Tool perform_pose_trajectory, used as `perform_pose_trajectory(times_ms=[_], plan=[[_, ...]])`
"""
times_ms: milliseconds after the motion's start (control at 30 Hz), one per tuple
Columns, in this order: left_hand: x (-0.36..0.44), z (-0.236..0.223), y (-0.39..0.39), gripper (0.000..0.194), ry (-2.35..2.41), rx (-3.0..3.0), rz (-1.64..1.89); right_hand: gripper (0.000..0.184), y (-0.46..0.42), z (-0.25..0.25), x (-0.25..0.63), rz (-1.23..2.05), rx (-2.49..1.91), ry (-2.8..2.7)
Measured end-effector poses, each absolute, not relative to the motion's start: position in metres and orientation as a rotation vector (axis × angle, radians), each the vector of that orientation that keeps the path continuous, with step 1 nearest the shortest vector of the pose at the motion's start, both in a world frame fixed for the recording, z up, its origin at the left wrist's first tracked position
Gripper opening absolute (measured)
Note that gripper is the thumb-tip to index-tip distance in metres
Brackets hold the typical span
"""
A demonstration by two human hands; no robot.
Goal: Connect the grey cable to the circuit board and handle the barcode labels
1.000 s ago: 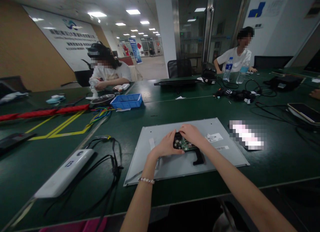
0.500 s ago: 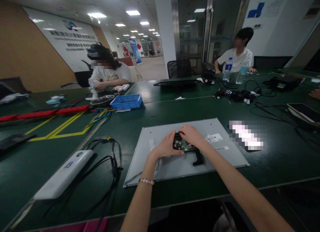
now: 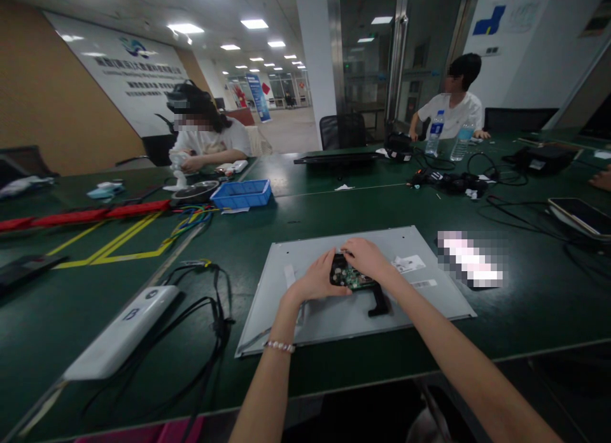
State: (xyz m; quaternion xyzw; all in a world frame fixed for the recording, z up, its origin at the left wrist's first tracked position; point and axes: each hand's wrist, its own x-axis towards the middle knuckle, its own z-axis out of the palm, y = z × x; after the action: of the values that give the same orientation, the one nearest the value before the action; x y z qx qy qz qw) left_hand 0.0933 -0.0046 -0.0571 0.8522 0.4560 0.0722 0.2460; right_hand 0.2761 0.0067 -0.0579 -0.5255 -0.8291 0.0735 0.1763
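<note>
Over the panel (image 3: 334,317), hands (image 3: 315,276) flank a circuit board (image 3: 351,277).

A glossy dark-green counter (image 3: 324,209) carries a flat, rectangular light-grey panel (image 3: 422,306) near its front edge. Left of the panel lie thin black cables (image 3: 220,326) and an elongated white device (image 3: 123,333); farther back sits a rectangular blue plastic basket (image 3: 245,198). Two clear plastic bottles (image 3: 435,134) with blue labels stand upright toward the far right.

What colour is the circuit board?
The board is mostly green, seen best in the head view.
</note>
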Motion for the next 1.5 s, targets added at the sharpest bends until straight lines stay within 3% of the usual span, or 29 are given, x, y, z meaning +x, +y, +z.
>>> perform_pose_trajectory(times_ms=[267,600,1033,1500], plan=[[0.094,-0.055,-0.006,0.116,1.243,2.304,0.231,0.028,-0.001,-0.038,0.315,0.295,-1.59,-2.266],[0.094,-0.053,-0.006,0.116,1.241,2.312,0.191,0.034,-0.022,-0.072,0.411,0.567,-1.811,-2.099],[0.092,-0.056,-0.005,0.116,1.224,2.312,0.215,0.012,-0.026,-0.081,0.397,0.639,-1.718,-1.943],[0.093,-0.058,-0.004,0.117,1.243,2.309,0.213,0.02,-0.04,-0.077,0.371,1.218,-1.398,-1.753]])
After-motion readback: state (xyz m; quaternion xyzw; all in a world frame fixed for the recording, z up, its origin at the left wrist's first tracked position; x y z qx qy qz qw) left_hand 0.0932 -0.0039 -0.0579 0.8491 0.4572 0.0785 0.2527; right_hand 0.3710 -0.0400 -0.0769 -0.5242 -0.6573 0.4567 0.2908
